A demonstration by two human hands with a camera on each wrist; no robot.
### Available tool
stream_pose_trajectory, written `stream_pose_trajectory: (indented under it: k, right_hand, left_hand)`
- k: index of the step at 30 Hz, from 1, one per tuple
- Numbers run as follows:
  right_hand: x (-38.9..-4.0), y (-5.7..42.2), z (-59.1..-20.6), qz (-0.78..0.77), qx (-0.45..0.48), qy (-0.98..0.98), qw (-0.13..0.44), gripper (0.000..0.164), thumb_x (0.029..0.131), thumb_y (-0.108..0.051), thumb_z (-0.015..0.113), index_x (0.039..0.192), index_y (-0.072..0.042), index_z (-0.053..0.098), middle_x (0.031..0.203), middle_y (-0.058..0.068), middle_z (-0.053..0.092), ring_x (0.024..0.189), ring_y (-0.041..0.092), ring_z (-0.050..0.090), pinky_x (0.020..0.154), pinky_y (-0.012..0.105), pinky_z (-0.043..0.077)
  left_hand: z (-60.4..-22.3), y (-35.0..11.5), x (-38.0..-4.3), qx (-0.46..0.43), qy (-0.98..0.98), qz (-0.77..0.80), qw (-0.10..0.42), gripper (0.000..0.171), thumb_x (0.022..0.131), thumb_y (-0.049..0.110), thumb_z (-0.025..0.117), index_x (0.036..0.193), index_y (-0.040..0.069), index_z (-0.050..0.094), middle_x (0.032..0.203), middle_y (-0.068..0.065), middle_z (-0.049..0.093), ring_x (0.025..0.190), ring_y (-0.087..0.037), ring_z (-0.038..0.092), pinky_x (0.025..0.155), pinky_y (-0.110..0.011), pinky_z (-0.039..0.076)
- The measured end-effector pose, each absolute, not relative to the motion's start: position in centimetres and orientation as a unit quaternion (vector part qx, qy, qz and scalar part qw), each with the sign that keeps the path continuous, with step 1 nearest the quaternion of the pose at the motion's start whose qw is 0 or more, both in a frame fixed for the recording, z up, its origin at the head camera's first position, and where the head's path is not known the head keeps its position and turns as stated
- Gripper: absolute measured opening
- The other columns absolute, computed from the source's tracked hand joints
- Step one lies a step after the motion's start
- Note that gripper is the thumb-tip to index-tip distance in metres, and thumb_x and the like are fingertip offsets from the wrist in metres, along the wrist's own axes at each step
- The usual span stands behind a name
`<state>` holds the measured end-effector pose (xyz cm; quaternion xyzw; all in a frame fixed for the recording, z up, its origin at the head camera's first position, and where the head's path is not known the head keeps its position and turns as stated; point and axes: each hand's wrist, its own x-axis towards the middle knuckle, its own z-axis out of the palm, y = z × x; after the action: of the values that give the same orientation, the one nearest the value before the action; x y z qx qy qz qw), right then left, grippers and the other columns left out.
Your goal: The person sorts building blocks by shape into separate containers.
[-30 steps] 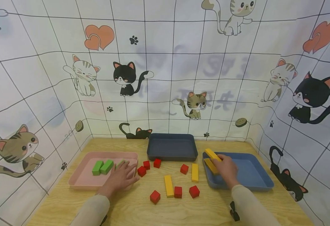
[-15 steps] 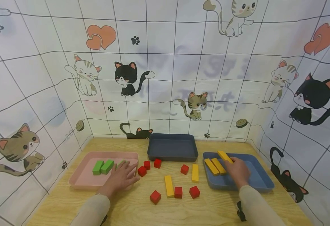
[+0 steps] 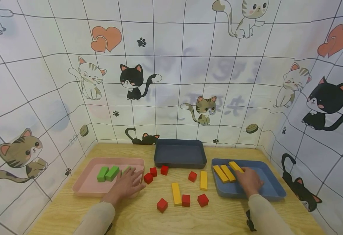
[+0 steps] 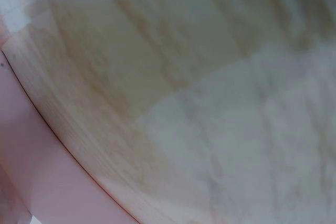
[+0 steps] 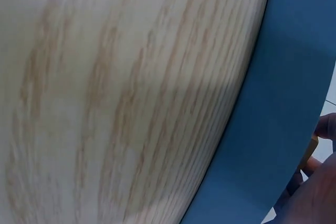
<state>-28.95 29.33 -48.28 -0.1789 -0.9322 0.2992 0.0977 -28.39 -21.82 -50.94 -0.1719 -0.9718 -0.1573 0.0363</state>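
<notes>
In the head view my right hand (image 3: 250,181) pinches a yellow block (image 3: 235,166) inside the blue tray (image 3: 272,182), at the near end of the block. Two yellow blocks (image 3: 224,173) lie to its left, side by side. My left hand (image 3: 125,183) lies with relaxed fingers over the right part of the pink tray (image 3: 83,184). A green block (image 3: 126,170) shows partly beyond its fingers; contact cannot be made out. Two more green blocks (image 3: 107,173) sit left of it. The right wrist view shows the fingers and a sliver of the block (image 5: 310,152) past the tray wall.
Several red cubes (image 3: 162,205) are scattered on the wooden table (image 3: 148,222) between the trays. Two yellow blocks (image 3: 176,194) lie among them. A dark navy tray (image 3: 180,155) stands at the back, near a cat-patterned cloth wall (image 3: 171,81).
My right hand has moved right within the blue tray and lowered a yellow block beside two others there. The left hand has stayed in place.
</notes>
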Motion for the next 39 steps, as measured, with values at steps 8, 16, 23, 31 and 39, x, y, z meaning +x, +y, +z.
stream_pose_trajectory:
  k: [8, 16, 23, 31, 39]
  right_hand:
    - [-29.3, 28.9, -48.6, 0.293, -0.187, -0.932, 0.102, 0.049, 0.093, -0.026, 0.055, 0.13, 0.006, 0.059, 0.129, 0.03, 0.057, 0.113, 0.049, 0.052, 0.091, 0.071, 0.022]
    - [-29.5, 28.8, -48.3, 0.264, -0.165, -0.947, 0.074, 0.05, 0.097, -0.024, 0.047, 0.135, 0.007, 0.054, 0.136, 0.03, 0.052, 0.118, 0.051, 0.048, 0.091, 0.072, 0.026]
    - [-29.4, 28.5, -48.2, 0.269, -0.144, -0.949, 0.081, 0.05, 0.098, -0.024, 0.043, 0.137, 0.006, 0.053, 0.136, 0.03, 0.052, 0.118, 0.052, 0.049, 0.089, 0.072, 0.027]
    - [-29.5, 28.2, -48.1, 0.27, -0.137, -0.948, 0.095, 0.049, 0.099, -0.026, 0.048, 0.135, 0.007, 0.054, 0.133, 0.029, 0.055, 0.116, 0.05, 0.051, 0.088, 0.069, 0.03]
    - [-29.7, 27.2, -48.0, 0.264, -0.125, -0.952, 0.09, 0.05, 0.1, -0.028, 0.052, 0.136, 0.006, 0.055, 0.132, 0.027, 0.057, 0.116, 0.048, 0.053, 0.089, 0.066, 0.034]
  left_hand:
    - [-50.7, -21.7, -28.1, -0.169, -0.972, -0.161, 0.03, 0.074, 0.091, 0.063, 0.055, 0.149, 0.018, 0.047, 0.151, -0.021, 0.042, 0.143, -0.044, 0.027, 0.11, -0.071, 0.009]
    - [-50.7, -21.7, -28.2, -0.167, -0.973, -0.157, 0.029, 0.074, 0.091, 0.063, 0.054, 0.149, 0.018, 0.046, 0.151, -0.021, 0.041, 0.143, -0.044, 0.026, 0.11, -0.071, 0.009]
    - [-50.9, -21.7, -28.2, -0.166, -0.972, -0.161, 0.029, 0.074, 0.091, 0.063, 0.055, 0.15, 0.018, 0.046, 0.151, -0.021, 0.041, 0.143, -0.044, 0.026, 0.11, -0.071, 0.008]
    - [-50.9, -21.7, -28.4, -0.165, -0.974, -0.155, 0.029, 0.075, 0.09, 0.066, 0.052, 0.15, 0.02, 0.046, 0.151, -0.021, 0.041, 0.144, -0.043, 0.025, 0.11, -0.071, 0.008]
    - [-51.0, -21.7, -28.4, -0.166, -0.974, -0.151, 0.033, 0.075, 0.09, 0.066, 0.053, 0.149, 0.02, 0.047, 0.151, -0.021, 0.041, 0.144, -0.043, 0.026, 0.11, -0.071, 0.008]
